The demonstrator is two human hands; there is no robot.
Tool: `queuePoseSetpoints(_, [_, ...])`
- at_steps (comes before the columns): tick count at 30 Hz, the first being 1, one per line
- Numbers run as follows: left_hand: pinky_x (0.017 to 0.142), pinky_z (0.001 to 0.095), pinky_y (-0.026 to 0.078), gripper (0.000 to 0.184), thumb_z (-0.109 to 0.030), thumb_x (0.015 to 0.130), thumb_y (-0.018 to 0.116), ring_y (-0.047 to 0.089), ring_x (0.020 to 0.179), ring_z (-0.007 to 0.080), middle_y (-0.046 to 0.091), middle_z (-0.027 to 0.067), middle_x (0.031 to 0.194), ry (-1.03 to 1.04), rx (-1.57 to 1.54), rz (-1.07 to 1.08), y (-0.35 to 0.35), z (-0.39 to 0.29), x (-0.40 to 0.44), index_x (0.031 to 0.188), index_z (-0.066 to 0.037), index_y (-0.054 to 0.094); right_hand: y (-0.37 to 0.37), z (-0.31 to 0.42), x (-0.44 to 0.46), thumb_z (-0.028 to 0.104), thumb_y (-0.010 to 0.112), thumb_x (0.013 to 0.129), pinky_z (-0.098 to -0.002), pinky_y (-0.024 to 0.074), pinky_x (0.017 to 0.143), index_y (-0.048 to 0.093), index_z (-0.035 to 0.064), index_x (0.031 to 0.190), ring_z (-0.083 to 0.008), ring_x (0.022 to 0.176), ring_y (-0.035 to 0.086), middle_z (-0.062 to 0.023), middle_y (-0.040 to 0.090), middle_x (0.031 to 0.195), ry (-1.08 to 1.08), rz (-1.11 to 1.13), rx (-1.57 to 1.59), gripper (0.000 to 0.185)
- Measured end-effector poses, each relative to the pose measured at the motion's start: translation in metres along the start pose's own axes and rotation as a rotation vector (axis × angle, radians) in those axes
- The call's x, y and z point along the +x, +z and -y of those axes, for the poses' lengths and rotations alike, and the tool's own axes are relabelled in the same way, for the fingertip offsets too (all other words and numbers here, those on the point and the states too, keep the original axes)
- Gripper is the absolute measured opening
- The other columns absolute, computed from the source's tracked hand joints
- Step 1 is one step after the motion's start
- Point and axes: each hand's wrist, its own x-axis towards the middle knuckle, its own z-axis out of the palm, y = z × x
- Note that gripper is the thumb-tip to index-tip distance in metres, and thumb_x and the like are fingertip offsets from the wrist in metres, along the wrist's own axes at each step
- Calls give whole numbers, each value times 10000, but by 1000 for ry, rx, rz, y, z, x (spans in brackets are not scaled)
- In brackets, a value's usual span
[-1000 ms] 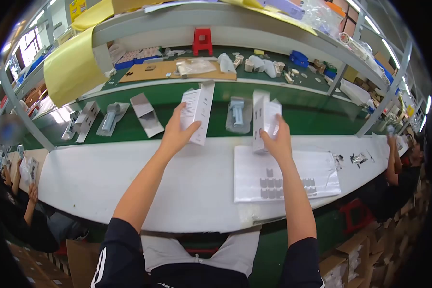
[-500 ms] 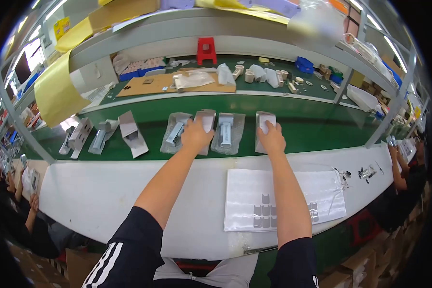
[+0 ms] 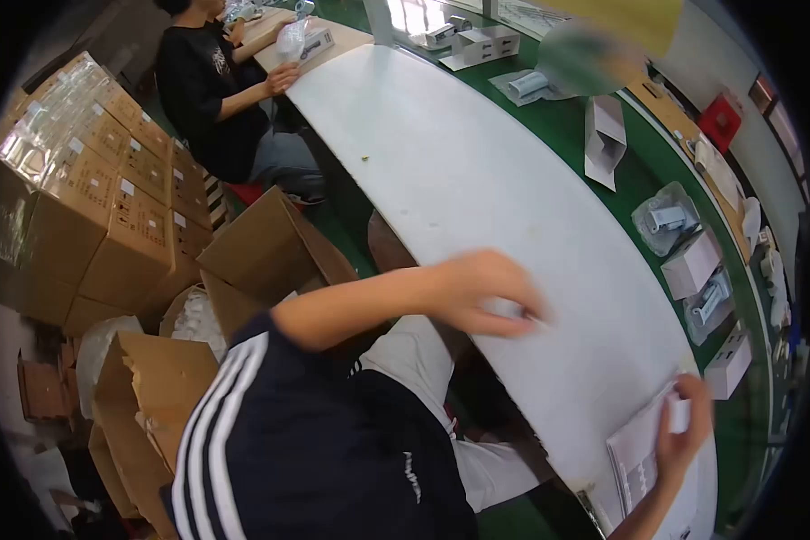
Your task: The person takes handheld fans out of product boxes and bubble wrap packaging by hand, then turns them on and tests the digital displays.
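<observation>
My left hand [image 3: 488, 292] hangs over the white table, blurred by motion. Its fingers are loosely curled, with a gap to the thumb, and I make out nothing held. My right hand [image 3: 684, 427] is over the printed white sheet [image 3: 634, 450], thumb and fingers curved apart around a pale patch that looks like the surface behind. Just past it on the green strip stands a white box [image 3: 729, 362]. Farther along lie a bagged silver-blue device [image 3: 713, 297], another white box [image 3: 691, 263] and a second bagged device [image 3: 666, 218]. Both hands are apart from the boxes.
An open white box [image 3: 606, 144] lies farther up the green strip. A co-worker [image 3: 211, 99] sits at the table's far end, holding a plastic bag. An open carton [image 3: 265, 238] stands to my left, with stacked cartons [image 3: 108, 189] behind it.
My view has swung left, towards the cartons and the co-worker. Both hands have let go of the white boxes on the green strip; the left has come back over the white table.
</observation>
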Motion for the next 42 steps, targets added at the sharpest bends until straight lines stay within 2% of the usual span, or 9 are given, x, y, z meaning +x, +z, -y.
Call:
queuePoseSetpoints(5, [700, 245, 518, 130, -122, 942, 687, 630, 754, 66, 704, 75, 820, -855, 416, -855, -124, -2, -241, 1020, -24, 722, 94, 115, 62, -45, 746, 707, -392, 500, 658, 669, -9, 943, -328, 766, 632, -148, 658, 910, -364, 331, 119, 251])
queuePoseSetpoints(9, [813, 392, 568, 346, -297, 904, 711, 728, 911, 287, 735, 182, 961, -1402, 785, -653, -148, 37, -461, 1121, -30, 687, 181, 163, 110, -58, 753, 699, -376, 501, 639, 671, -7, 950, -302, 749, 635, -134, 654, 896, -523, 316, 236, 269])
queuePoseSetpoints(13, [936, 455, 550, 641, -465, 826, 730, 673, 1101, 411, 705, 247, 1171, -1874, 524, -135, -93, 96, -637, 1244, 12, 631, 259, 209, 153, -85, 728, 741, -378, 519, 665, 673, -17, 974, -302, 772, 633, -133, 658, 930, -538, 267, 327, 249])
queuePoseSetpoints(16, [981, 461, 537, 738, -510, 825, 714, 647, 1165, 416, 674, 263, 1246, -1985, 423, 131, -73, 114, -666, 1310, 30, 581, 300, 237, 182, -70, 726, 771, -369, 526, 705, 677, -21, 1052, -311, 847, 634, -162, 644, 1045, -575, 308, 257, 290])
queuePoseSetpoints(19, [997, 463, 531, 773, -532, 819, 723, 644, 1186, 398, 675, 271, 1242, -2104, 361, -182, -45, 152, -674, 1337, 20, 565, 338, 242, 198, -54, 711, 799, -361, 530, 790, 660, -18, 1145, -325, 960, 627, -186, 612, 1157, -486, 323, 231, 352])
queuePoseSetpoints(22, [984, 507, 533, 928, -593, 802, 743, 584, 1263, 434, 561, 274, 1385, -2215, 204, -147, -14, 170, -660, 1468, -23, 440, 358, 239, 201, -40, 656, 847, -381, 501, 932, 622, -18, 1224, -346, 1105, 589, -199, 568, 1246, -274, 367, 298, 380])
queuePoseSetpoints(26, [989, 556, 517, 1113, -584, 732, 826, 538, 1262, 510, 393, 279, 1455, -2251, 187, -202, 11, 170, -623, 1568, -102, 271, 368, 232, 197, 61, 667, 851, -422, 475, 913, 617, -40, 1164, -354, 1022, 573, -225, 571, 1158, -273, 413, 176, 333])
queuePoseSetpoints(30, [957, 596, 510, 1239, -534, 666, 893, 526, 1203, 545, 354, 317, 1402, -2413, 172, -684, 78, 211, -643, 1604, -201, 156, 370, 228, 197, 153, 697, 842, -423, 447, 847, 605, -18, 1160, -334, 946, 529, -206, 543, 1074, -248, 442, 105, 373])
queuePoseSetpoints(42, [955, 600, 473, 903, -317, 814, 820, 459, 1181, 505, 386, 288, 1335, -2467, 430, -938, 104, 236, -616, 1513, -144, 274, 356, 220, 186, 340, 726, 825, -405, 375, 747, 574, 81, 1111, -275, 889, 474, -151, 477, 1071, -237, 507, -59, 414])
